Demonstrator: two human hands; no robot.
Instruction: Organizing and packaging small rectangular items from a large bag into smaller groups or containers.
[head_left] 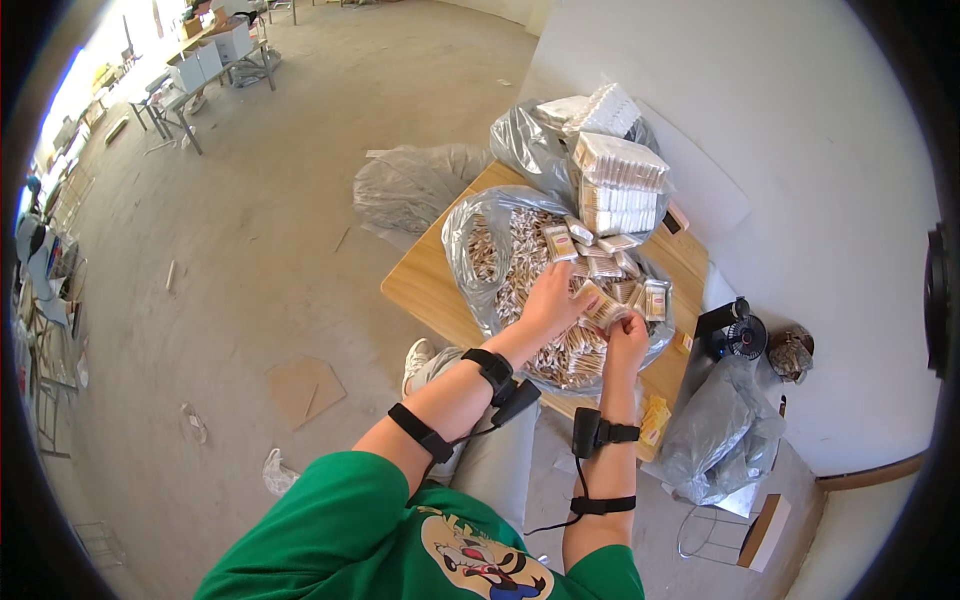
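Note:
Both of my hands hold one small clear pack of cotton swabs (599, 304) above a heap of swabs. My left hand (552, 304) grips its left side with thumb and fingers. At the pack's lower right end, my right hand (628, 342) pinches the plastic. Beneath them, an open grey plastic bag (462, 225) brims with loose cotton swabs (518, 245). Several filled packs (603, 266) lie on the heap's right side, and another pack (655, 300) rests near the bag's right edge. My fingers partly cover the held pack.
The bag stands on a wooden table (418, 283). Wrapped bundles of swabs (620, 185) are stacked at its far side, beside a white wall (790, 150). Yellow packets (654, 418) lie at the near right edge. A small black fan (746, 338) and a grey bag (722, 430) are to the right.

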